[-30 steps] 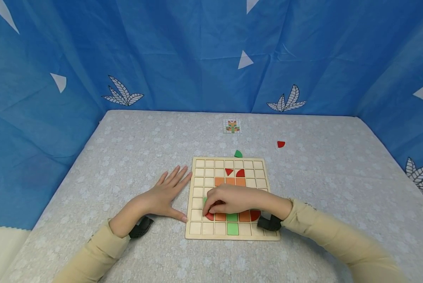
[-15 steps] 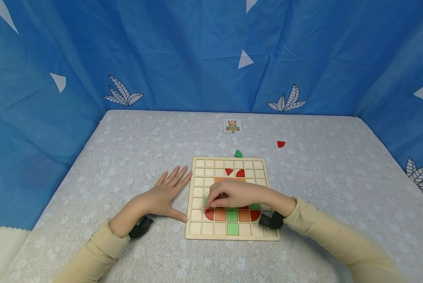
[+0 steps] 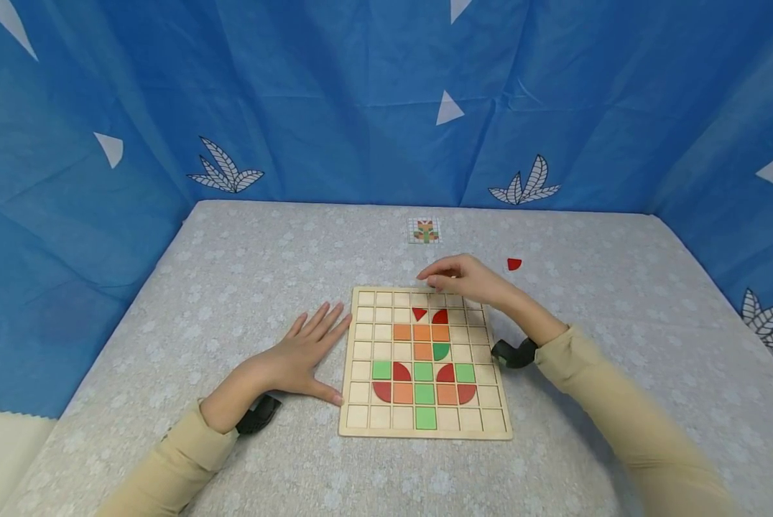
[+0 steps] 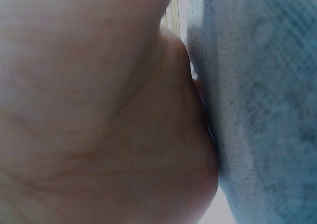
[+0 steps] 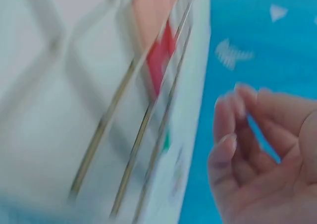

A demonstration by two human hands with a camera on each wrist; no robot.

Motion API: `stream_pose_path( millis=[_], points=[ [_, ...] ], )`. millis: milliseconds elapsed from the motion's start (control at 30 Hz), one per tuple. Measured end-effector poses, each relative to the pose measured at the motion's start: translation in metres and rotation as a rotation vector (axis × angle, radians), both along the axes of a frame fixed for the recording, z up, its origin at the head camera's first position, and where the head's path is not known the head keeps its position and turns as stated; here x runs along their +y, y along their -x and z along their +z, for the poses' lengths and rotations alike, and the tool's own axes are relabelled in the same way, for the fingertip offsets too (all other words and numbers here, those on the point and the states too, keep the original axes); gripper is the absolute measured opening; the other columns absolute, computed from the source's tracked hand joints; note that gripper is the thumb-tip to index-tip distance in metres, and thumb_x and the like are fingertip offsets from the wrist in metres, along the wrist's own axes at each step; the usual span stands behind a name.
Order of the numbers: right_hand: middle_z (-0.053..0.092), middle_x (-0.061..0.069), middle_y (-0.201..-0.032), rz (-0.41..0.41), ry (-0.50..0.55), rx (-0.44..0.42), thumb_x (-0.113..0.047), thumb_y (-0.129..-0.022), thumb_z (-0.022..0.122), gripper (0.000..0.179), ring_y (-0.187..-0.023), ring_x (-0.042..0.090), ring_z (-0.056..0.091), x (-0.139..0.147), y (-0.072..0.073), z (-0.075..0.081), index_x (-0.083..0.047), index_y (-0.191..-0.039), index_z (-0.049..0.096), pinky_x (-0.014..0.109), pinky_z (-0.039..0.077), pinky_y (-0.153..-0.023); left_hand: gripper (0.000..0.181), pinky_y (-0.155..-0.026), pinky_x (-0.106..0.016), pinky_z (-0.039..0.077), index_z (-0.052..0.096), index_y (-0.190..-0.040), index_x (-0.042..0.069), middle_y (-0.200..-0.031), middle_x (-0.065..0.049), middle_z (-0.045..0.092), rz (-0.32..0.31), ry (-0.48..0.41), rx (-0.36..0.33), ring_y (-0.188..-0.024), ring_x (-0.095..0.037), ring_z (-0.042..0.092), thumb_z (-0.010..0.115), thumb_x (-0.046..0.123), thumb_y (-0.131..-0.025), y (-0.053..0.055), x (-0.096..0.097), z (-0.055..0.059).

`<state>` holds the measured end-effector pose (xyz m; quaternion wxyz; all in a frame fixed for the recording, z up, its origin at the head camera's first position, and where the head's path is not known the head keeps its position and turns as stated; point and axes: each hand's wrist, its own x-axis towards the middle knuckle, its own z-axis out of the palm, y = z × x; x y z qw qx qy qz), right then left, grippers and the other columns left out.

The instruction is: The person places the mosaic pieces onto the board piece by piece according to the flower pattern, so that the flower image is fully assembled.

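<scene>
A wooden grid board (image 3: pixel 360 413) lies on the table, with green, orange and red tiles set in a flower-like pattern. Spread flat, my left hand (image 3: pixel 299 359) rests on the table with fingertips and thumb touching the board's left edge. My right hand (image 3: pixel 467 278) hovers above the board's far edge, fingers loosely bent and nothing between them. Beyond that edge a green quarter-round tile (image 5: pixel 166 139) shows in the right wrist view; the hand hides it in the head view. A small red tile (image 3: pixel 419 314) sits crooked in its cell, beside a red quarter-round tile (image 3: pixel 440 317).
Further back lies a small printed card (image 3: pixel 423 230) with a flower pattern on a grid. To its right is a loose red tile (image 3: pixel 514 264). A blue curtain (image 3: pixel 360 108) hangs behind the table. The left wrist view holds mostly palm and tablecloth (image 4: pixel 267 110).
My right hand has left the red tile at the pattern's lower left and moved away from me, to the board's far edge. The left hand has stayed still.
</scene>
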<state>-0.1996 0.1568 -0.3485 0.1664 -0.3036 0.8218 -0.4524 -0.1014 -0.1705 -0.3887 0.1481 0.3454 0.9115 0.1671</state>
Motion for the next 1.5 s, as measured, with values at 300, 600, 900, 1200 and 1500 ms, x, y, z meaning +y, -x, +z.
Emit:
stream_pose_path(
  millis=[300,600,900,1200,1500],
  points=[
    [0.059,0.014,-0.101,-0.201,-0.21,0.078,-0.009,-0.095,0.054,0.026,-0.077,0.023,0.05,0.021,0.024,-0.022,0.003,-0.116,0.064,0.033,0.042,-0.065,0.126,-0.106,-0.053,-0.007,0.003,-0.151,0.007,-0.154,-0.013,-0.008,0.003,0.004,-0.01,-0.138,-0.031,-0.013,0.064,0.074,-0.064,0.0,0.001,0.001],
    [0.062,0.009,-0.092,-0.172,-0.179,0.122,-0.004,-0.09,0.062,0.016,-0.073,0.021,0.05,0.019,0.027,-0.03,0.0,-0.102,0.071,0.032,0.042,-0.064,0.125,-0.106,-0.054,-0.007,0.003,-0.151,0.007,-0.154,-0.014,-0.009,0.002,0.001,-0.009,-0.138,-0.031,-0.013,0.064,0.074,-0.065,0.0,0.0,0.002],
    [0.065,0.007,-0.096,-0.123,-0.146,0.104,-0.006,-0.091,0.061,0.014,-0.08,0.02,0.054,0.017,0.026,-0.03,-0.002,-0.099,0.072,0.032,0.045,-0.069,0.125,-0.106,-0.054,-0.006,0.003,-0.151,0.006,-0.154,-0.014,-0.008,0.004,-0.005,-0.016,-0.138,-0.031,-0.012,0.065,0.073,-0.065,0.0,0.0,0.003],
    [0.061,0.01,-0.102,-0.048,-0.191,0.099,-0.009,-0.094,0.057,0.024,-0.078,0.021,0.048,0.009,0.031,-0.023,-0.002,-0.115,0.066,0.034,0.04,-0.068,0.125,-0.106,-0.055,-0.006,0.004,-0.151,0.006,-0.154,-0.015,-0.008,0.004,-0.011,-0.022,-0.138,-0.033,-0.012,0.065,0.072,-0.065,-0.002,0.001,0.003],
    [0.054,0.009,-0.103,0.089,-0.25,0.035,-0.014,-0.097,0.053,0.031,-0.085,0.024,0.044,0.0,0.036,-0.016,-0.004,-0.125,0.061,0.037,0.04,-0.073,0.124,-0.106,-0.055,-0.006,0.003,-0.151,0.006,-0.154,-0.014,-0.008,-0.003,-0.009,-0.011,-0.138,-0.032,-0.012,0.064,0.072,-0.065,-0.001,0.0,0.003]
  ],
)
